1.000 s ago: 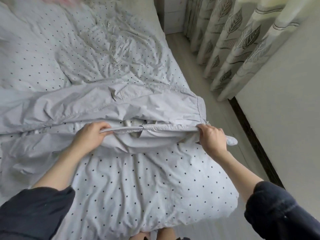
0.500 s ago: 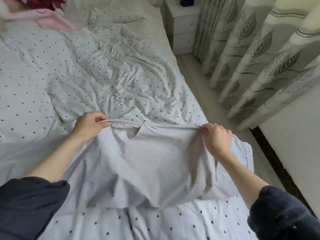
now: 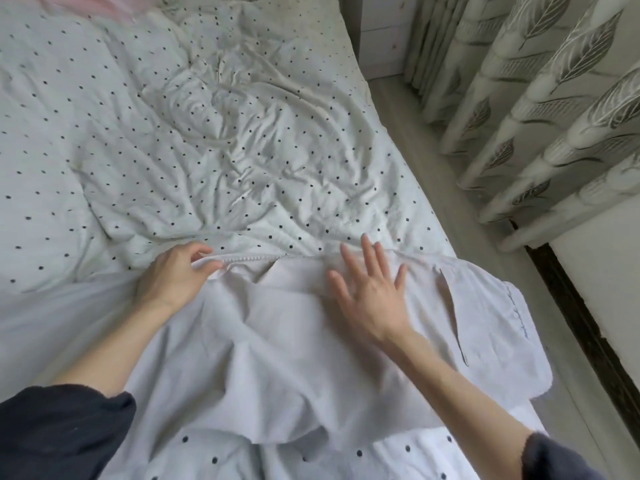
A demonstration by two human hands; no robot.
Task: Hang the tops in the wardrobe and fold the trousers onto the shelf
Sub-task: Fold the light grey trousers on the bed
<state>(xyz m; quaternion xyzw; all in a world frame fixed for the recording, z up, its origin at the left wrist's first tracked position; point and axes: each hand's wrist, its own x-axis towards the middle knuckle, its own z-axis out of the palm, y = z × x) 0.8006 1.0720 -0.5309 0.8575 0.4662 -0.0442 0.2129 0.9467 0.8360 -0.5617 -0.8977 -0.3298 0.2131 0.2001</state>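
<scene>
Pale grey cotton trousers (image 3: 263, 348) lie spread across the near end of a bed, on a white duvet (image 3: 173, 140) printed with small dark dots. The elasticated waistband runs along the far edge of the garment, and one corner overhangs the bed's side at 3 o'clock. The left hand (image 3: 173, 278) keeps its grip closed on the waistband at about 10 o'clock of the garment, thumb and curled fingers pinching the gathered hem. The right hand (image 3: 370, 292) has no grip on anything: its fingers are straight and splayed, palm down over the cloth at about 1 o'clock (whether it presses or only hovers cannot be told). Dark sleeves (image 3: 59, 431) cover both forearms. Leaf-patterned curtains (image 3: 540, 109) hang at 2 o'clock, beyond a strip of pale floor (image 3: 415, 133). A blurred pink item (image 3: 93, 5) lies at 11 o'clock.
</scene>
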